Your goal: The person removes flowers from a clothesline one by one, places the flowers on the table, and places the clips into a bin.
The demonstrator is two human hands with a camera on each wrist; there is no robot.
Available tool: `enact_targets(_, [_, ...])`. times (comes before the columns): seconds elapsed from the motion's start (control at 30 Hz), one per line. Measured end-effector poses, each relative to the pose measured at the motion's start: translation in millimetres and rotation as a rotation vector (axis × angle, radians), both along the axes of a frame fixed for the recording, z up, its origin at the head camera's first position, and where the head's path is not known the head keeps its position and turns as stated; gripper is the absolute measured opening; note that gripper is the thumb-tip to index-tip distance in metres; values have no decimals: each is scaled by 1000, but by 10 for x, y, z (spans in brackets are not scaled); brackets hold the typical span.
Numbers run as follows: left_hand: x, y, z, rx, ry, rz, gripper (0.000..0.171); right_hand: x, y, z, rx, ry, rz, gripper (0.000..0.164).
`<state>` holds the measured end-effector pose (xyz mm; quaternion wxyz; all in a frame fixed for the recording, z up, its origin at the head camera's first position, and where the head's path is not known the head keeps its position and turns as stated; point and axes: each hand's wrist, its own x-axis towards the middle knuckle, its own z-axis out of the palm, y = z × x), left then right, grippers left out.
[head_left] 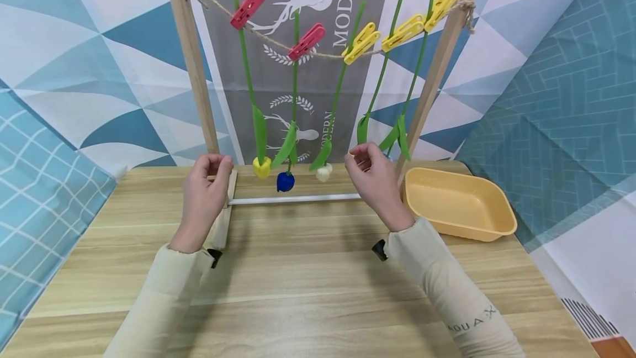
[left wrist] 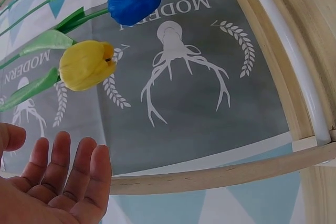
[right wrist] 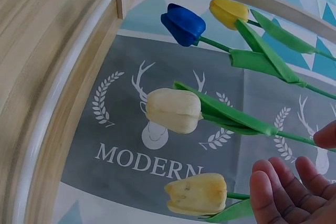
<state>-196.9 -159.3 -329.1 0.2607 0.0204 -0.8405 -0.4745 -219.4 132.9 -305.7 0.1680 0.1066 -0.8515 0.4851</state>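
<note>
My left hand (head_left: 202, 195) hovers by the frame's left wooden post, fingers loosely bent and holding nothing. Nearest to it hangs a yellow tulip (head_left: 261, 167), then a blue tulip (head_left: 285, 182) and a white tulip (head_left: 324, 172), heads down. My right hand (head_left: 375, 181) is at the right post, its fingers loosely curved with nothing in the palm. A pale yellow tulip (right wrist: 197, 195) hangs beside its fingertips in the right wrist view. In the head view this hand hides the flower heads on the two right stems.
Red clothespins (head_left: 307, 42) and yellow clothespins (head_left: 403, 32) clip the stems to a sagging twine (head_left: 270, 40) between two wooden posts (head_left: 195, 65). A white rod (head_left: 293, 199) joins the frame's feet low down. At the right stands a yellow plastic basin (head_left: 459, 203) on the wooden table (head_left: 298, 291).
</note>
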Motion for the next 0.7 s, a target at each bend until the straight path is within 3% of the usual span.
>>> enact_targets(0.3, [5, 20, 80, 6, 1, -1, 38, 15, -40, 76, 14, 28, 18, 24])
enact_targets(0.7, [-47, 82, 179, 11, 65, -31, 36, 43, -133, 173, -3, 40, 61, 22])
